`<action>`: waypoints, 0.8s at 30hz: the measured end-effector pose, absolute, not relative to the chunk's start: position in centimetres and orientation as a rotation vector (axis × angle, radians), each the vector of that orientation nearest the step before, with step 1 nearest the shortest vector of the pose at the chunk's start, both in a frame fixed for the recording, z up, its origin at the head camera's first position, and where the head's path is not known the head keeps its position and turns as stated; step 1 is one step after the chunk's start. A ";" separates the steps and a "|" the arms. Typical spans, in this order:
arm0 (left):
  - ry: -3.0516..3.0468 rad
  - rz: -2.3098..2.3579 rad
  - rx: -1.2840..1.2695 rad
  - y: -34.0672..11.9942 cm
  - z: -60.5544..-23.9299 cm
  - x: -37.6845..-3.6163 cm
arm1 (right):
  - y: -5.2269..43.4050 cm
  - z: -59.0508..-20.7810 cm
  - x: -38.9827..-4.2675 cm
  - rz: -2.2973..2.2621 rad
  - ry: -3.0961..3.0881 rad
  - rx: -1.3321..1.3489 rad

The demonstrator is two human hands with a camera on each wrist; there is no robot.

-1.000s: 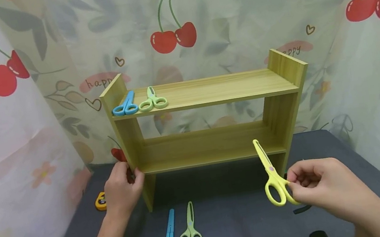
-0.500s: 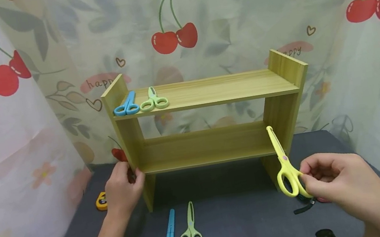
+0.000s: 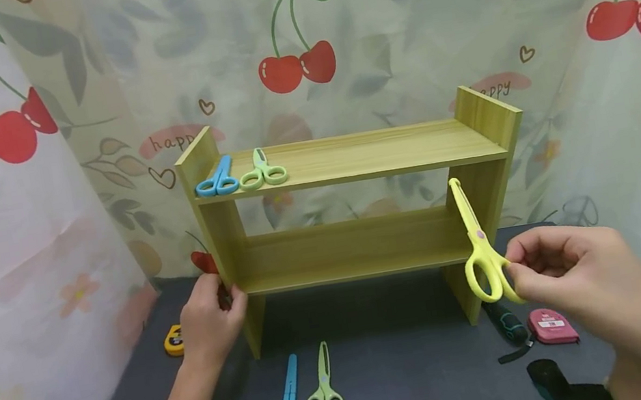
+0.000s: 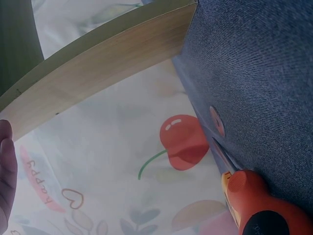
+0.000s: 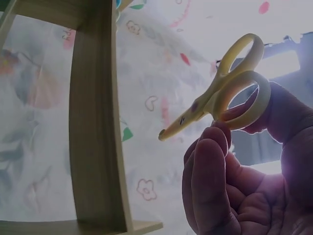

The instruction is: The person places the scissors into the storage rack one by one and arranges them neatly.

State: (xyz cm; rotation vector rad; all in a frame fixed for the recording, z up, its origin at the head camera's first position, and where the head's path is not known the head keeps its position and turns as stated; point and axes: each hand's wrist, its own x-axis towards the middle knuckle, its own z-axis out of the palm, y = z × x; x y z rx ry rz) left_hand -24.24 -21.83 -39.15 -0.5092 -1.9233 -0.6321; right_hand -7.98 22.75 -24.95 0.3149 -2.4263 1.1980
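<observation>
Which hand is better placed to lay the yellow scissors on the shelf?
The right hand, probably: its fingers pinch the yellow scissors by a handle, near the shelf. The left hand, farther from the scissors, holds the shelf's left side.

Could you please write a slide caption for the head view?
The right hand holds yellow scissors near a wooden shelf, while the left hand grips it at the left.
</observation>
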 end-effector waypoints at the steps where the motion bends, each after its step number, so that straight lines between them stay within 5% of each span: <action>1: -1.925 -0.630 -0.508 -21.8 -39.1 -24.2 | 22.7 -24.6 -8.1 1.183 -2.419 0.327; 24: -1.932 -0.624 -0.510 -21.9 -39.1 -24.2 | 20.6 -17.3 -11.0 1.048 -2.436 0.375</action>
